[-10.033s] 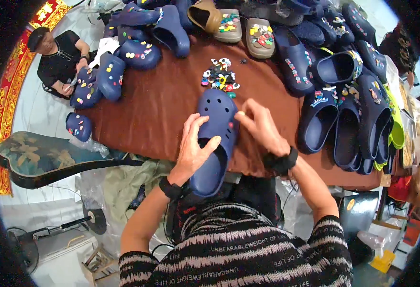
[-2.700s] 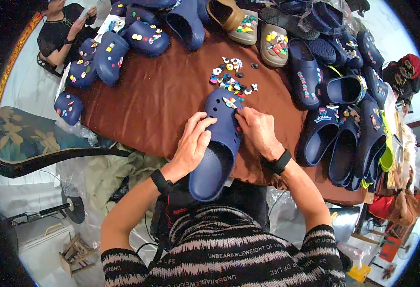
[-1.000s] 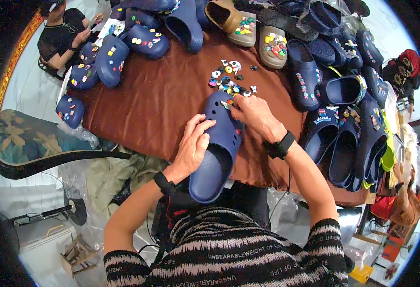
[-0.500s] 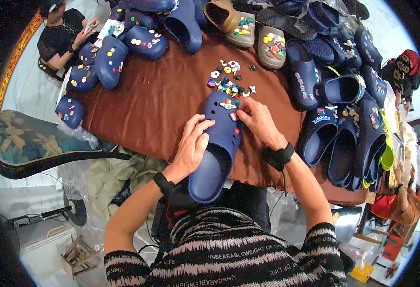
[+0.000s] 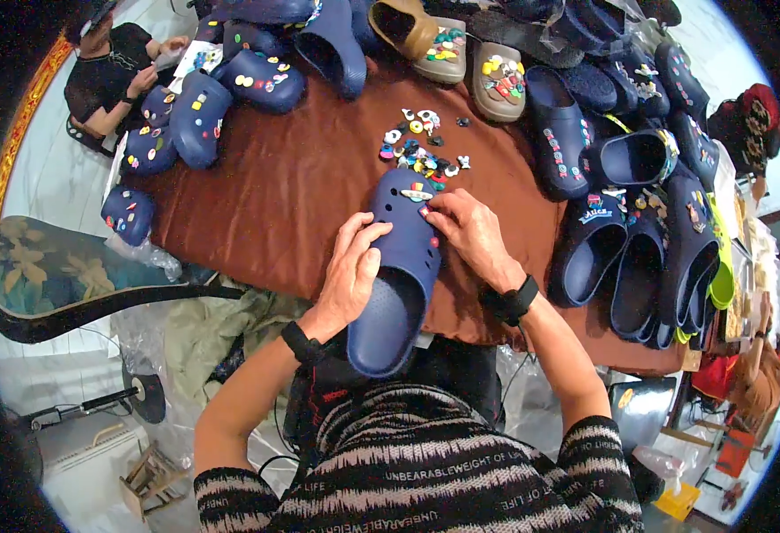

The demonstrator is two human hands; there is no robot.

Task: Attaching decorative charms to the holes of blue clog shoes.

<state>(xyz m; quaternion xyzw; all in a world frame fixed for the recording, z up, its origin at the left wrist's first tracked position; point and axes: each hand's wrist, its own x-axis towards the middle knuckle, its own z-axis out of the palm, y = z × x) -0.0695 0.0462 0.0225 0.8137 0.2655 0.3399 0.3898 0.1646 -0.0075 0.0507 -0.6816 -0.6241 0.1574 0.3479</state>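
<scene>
A navy blue clog lies in front of me, toe away, its heel reaching over the near table edge. My left hand is closed along its left side, fingertips on the upper by the vent holes. My right hand pinches at a small charm on the upper's right side; the fingertips mostly hide it. A hat-shaped charm sits nearer the toe, and a round red charm lower down the right edge. Just beyond the toe lies a pile of loose colourful charms.
A brown cloth covers the table. Decorated navy clogs stand at the far left, more navy clogs crowd the right, and taupe clogs sit at the back. A patterned chair stands left. Other people are farther off.
My right fingers have shifted left from the clog's edge onto the charm, covering most of it. The left hand keeps its hold. The whole view has moved slightly.
</scene>
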